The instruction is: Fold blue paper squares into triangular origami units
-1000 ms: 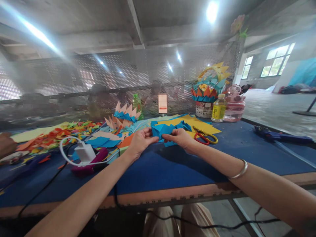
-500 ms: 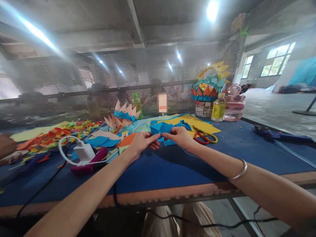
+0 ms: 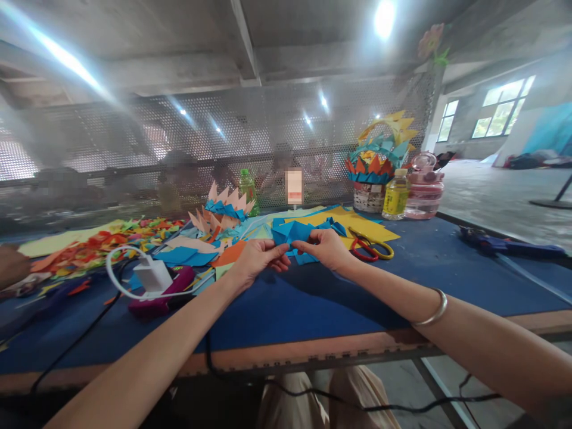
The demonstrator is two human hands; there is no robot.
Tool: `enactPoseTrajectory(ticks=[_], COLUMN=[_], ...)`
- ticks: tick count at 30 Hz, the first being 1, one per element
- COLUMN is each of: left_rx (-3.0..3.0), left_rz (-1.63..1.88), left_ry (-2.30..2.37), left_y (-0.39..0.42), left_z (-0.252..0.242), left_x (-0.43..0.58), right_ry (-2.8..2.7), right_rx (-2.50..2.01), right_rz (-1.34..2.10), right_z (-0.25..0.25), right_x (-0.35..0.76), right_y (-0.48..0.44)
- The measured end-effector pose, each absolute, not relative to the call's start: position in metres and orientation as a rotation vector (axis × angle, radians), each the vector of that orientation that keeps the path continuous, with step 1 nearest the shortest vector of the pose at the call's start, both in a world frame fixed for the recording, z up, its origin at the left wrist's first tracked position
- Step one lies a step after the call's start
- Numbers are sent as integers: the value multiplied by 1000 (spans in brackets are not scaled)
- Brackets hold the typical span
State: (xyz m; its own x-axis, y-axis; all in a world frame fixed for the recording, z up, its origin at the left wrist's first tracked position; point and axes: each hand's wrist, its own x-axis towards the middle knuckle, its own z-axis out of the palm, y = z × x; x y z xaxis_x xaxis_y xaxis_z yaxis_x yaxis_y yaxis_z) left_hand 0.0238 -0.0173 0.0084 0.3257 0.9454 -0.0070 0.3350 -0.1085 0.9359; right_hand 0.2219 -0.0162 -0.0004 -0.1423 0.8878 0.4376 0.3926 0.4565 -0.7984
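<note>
Head view: folded blue paper point(image 3: 292, 230) pinched near the lower edge by left hand point(image 3: 258, 256) and right hand point(image 3: 329, 248), over the tabletop point(image 3: 277, 316). Probably light, thin, easily creased; best held gently along folded edges.

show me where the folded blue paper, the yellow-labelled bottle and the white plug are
folded blue paper point(image 3: 293, 231): head view, on its upper face, above the fingertips
yellow-labelled bottle point(image 3: 395, 199): head view, on its label
white plug point(image 3: 154, 279): head view, on the middle of its block
</note>
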Motion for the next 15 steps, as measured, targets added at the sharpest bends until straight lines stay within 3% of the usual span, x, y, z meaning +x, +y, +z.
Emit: enactPoseTrajectory(ticks=[15], left_rx=[1560], left_rz=[815], left_ry=[1146], left_y=[-16], left_z=[9], left_x=[22], right_ry=[-1751], right_rx=[-1141], right_rz=[590], right_z=[0], right_x=[223], right_y=[-14])
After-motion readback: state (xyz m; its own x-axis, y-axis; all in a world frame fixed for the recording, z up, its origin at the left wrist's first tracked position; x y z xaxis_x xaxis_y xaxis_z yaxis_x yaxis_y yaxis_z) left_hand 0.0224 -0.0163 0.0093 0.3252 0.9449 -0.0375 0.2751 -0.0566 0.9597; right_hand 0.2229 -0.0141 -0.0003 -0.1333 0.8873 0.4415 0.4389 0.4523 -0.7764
